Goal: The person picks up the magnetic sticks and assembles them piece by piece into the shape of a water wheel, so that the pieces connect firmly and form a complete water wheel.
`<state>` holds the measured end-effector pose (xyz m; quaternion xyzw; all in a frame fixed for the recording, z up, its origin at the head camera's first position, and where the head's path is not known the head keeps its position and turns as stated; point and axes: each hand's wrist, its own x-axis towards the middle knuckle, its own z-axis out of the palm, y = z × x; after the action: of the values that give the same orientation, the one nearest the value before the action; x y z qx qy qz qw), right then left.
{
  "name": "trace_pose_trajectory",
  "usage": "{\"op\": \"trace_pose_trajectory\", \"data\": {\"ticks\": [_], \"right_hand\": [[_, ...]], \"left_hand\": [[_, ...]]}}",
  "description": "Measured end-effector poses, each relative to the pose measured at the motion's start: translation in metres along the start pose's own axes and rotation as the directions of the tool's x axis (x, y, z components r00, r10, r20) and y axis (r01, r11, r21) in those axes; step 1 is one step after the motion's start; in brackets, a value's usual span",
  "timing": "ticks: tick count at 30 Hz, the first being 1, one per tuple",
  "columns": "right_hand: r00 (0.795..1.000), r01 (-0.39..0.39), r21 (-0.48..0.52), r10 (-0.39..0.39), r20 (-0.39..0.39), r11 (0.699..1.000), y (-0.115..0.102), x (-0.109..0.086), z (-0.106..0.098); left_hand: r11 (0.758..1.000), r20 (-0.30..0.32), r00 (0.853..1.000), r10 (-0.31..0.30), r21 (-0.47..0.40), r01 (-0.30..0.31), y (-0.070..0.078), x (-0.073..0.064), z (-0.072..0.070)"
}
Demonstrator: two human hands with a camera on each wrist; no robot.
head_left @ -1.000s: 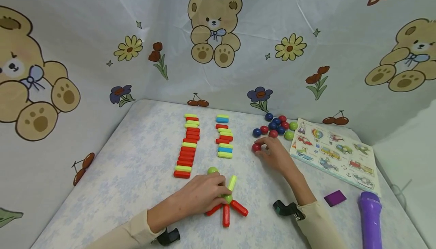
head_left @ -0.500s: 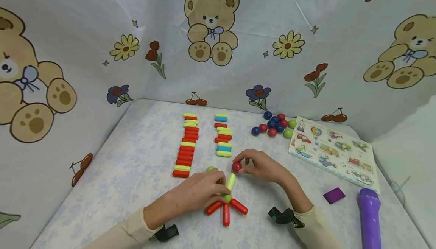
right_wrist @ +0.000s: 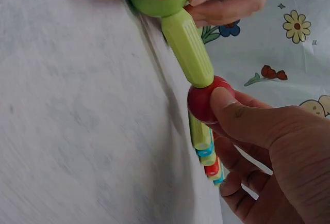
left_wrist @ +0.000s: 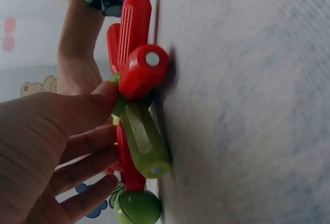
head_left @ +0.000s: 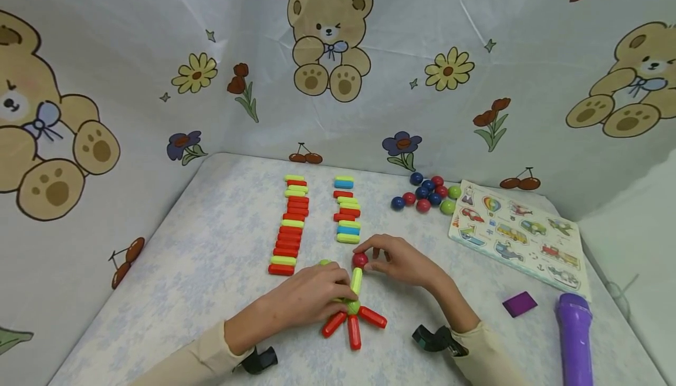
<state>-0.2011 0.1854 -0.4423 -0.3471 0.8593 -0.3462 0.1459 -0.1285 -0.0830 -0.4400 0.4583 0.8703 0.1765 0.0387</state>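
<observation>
My left hand (head_left: 317,297) pinches the green ball (head_left: 353,306) at the middle of a star of magnetic rods lying on the table. Several rods spread from this ball, among them a red rod (head_left: 354,332) and a yellow-green rod (head_left: 356,282). In the left wrist view, pale discs show at rod ends, and a second green ball (left_wrist: 138,207) sits at the end of a red rod (left_wrist: 129,162). Between thumb and fingers, my right hand (head_left: 404,261) holds a red ball (right_wrist: 203,102) against the yellow-green rod's outer end. The left hand partly covers the star in the head view.
Two columns of loose rods, a longer one (head_left: 289,230) and a shorter one (head_left: 347,213), lie farther back. Red, blue and green balls (head_left: 422,193) cluster at the back right. Beside them are a picture board (head_left: 520,236), a purple tile (head_left: 520,304) and a purple microphone-shaped object (head_left: 575,339).
My right hand has brought the red ball from near the ball cluster toward me and leftward, to the yellow-green rod's end. The left hand keeps its hold; the star has shifted slightly.
</observation>
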Motion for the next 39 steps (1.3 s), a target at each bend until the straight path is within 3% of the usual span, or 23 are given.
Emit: {"op": "trace_pose_trajectory", "data": {"ticks": [5, 16, 21, 23, 26, 29, 31, 34, 39], "right_hand": [[1.000, -0.009, -0.004, 0.009, -0.011, 1.000, -0.004, 0.006, 0.008], [0.998, -0.024, 0.024, 0.023, 0.060, 0.999, -0.009, 0.016, 0.021], [0.998, -0.017, 0.014, 0.016, 0.058, 1.000, -0.007, 0.015, 0.018], [1.000, -0.019, -0.015, 0.019, 0.004, 1.000, -0.004, 0.015, 0.012], [0.986, -0.061, -0.086, 0.047, -0.159, 0.994, 0.005, 0.015, -0.002], [0.931, -0.152, -0.136, 0.096, -0.352, 0.979, 0.019, 0.019, -0.020], [0.893, -0.208, -0.152, 0.124, -0.433, 0.966, 0.029, 0.021, -0.032], [0.873, -0.259, -0.184, 0.148, -0.466, 0.948, 0.045, 0.025, -0.046], [0.887, -0.335, -0.264, 0.208, -0.413, 0.905, 0.063, 0.032, -0.054]], "left_hand": [[1.000, 0.002, 1.000, 0.009, 0.019, -0.009, 0.001, 0.000, 0.000], [1.000, -0.042, 0.999, 0.017, -0.023, -0.018, 0.007, -0.004, 0.007], [0.999, -0.038, 0.999, 0.003, -0.032, -0.004, 0.008, -0.004, 0.009], [0.999, -0.040, 0.999, 0.001, -0.043, -0.003, 0.008, -0.003, 0.009], [0.998, -0.046, 0.999, -0.001, -0.055, -0.002, 0.009, -0.003, 0.010], [0.999, -0.059, 0.998, 0.000, -0.050, -0.003, 0.010, -0.002, 0.012], [0.999, -0.069, 0.998, -0.004, -0.050, 0.001, 0.012, -0.002, 0.013], [0.998, -0.074, 0.997, -0.022, -0.053, 0.018, 0.014, -0.001, 0.014], [0.997, -0.086, 0.995, -0.058, -0.057, 0.054, 0.015, 0.000, 0.014]]}}
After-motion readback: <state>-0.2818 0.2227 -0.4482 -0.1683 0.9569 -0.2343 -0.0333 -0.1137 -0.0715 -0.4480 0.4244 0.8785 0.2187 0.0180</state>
